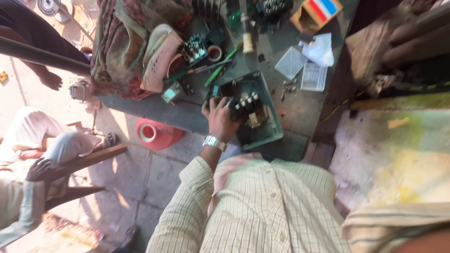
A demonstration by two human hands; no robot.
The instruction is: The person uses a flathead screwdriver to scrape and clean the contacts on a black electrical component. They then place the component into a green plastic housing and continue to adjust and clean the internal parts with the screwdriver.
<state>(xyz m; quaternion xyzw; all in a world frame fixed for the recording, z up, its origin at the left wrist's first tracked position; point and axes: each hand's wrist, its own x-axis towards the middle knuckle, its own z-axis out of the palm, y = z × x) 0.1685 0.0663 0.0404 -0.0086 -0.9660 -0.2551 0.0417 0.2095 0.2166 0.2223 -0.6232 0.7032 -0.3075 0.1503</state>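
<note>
— Where is your left hand (219,118)?

— It is closed over the black electrical block (247,106), which sits in the green metal box (268,125) near the tabletop's (300,105) front edge. Your right hand is out of sight, so you cannot tell its state.

— Which way does the block run?

— Its long axis lies roughly across the box, with its row of terminals facing up.

— What else is in the box?

— A small tan part (255,120) just beside the block.

— Any room to move?

— Little behind the box: screwdrivers (216,70), a tape roll (215,53) and heaped cloth (123,47) crowd it. Toward the right edge there is bare surface, with clear plastic packets (302,69) beyond.
</note>
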